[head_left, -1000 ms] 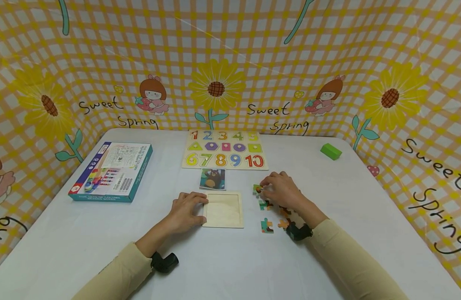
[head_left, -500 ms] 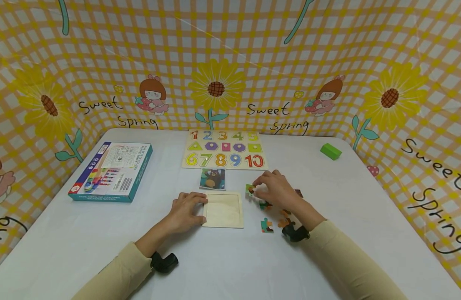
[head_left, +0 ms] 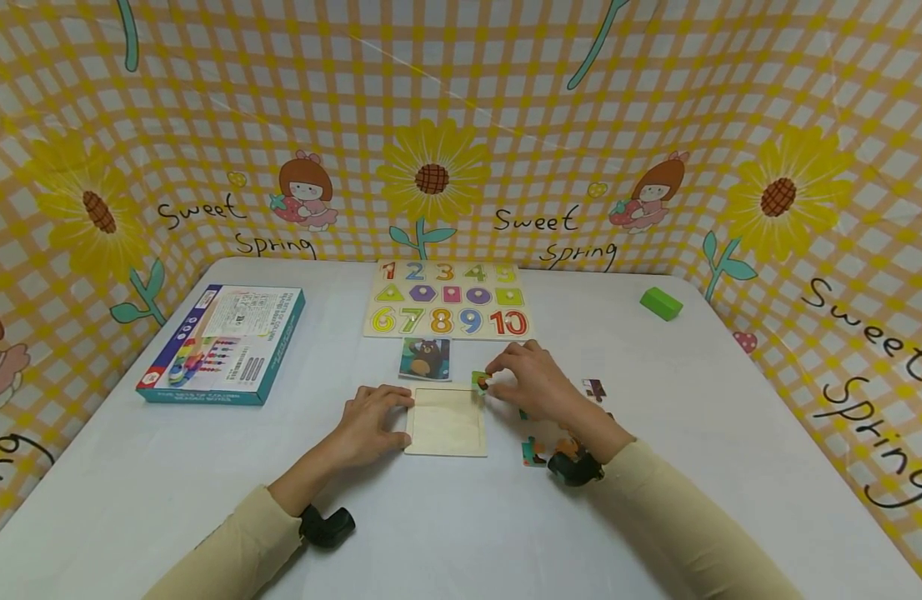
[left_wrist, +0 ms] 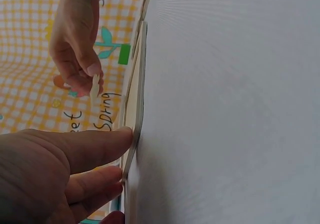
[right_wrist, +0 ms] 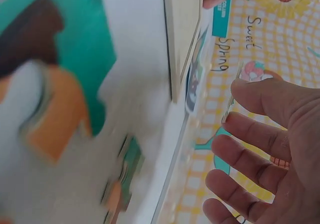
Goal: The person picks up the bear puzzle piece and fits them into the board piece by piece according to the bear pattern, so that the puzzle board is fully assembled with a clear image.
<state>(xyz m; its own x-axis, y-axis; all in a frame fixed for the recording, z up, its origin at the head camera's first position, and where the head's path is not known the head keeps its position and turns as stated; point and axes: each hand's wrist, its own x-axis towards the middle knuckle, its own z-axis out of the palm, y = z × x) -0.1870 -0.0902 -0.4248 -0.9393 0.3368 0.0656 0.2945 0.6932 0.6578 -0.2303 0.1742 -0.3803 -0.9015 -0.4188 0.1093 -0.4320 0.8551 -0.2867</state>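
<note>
My left hand [head_left: 371, 425] rests at the left side of a square wooden puzzle tray [head_left: 446, 421], thumb and fingertips touching its edge. In the left wrist view the thumb [left_wrist: 100, 148] lies straight against the tray's rim. With thumb and forefinger, my right hand [head_left: 536, 383] pinches a green-and-brown puzzle piece [head_left: 479, 382] above the tray's upper right corner. Seen from the right wrist, that piece [right_wrist: 231, 97] is edge-on and the other fingers are spread. Several puzzle pieces [head_left: 533, 452] lie right of the tray, partly hidden by the right hand and wrist camera.
A bear picture card [head_left: 425, 358] lies just behind the tray. Behind it is a wooden number board [head_left: 449, 298]. A flat teal-sided box [head_left: 224, 342] is at the left, and a green block [head_left: 661, 303] at the far right. Patterned cloth [head_left: 461, 100] encloses the table.
My right hand has carried the green-and-brown puzzle piece leftward from the other pieces to the tray's corner. A dark piece at the right has come into view. The left hand stays at the tray.
</note>
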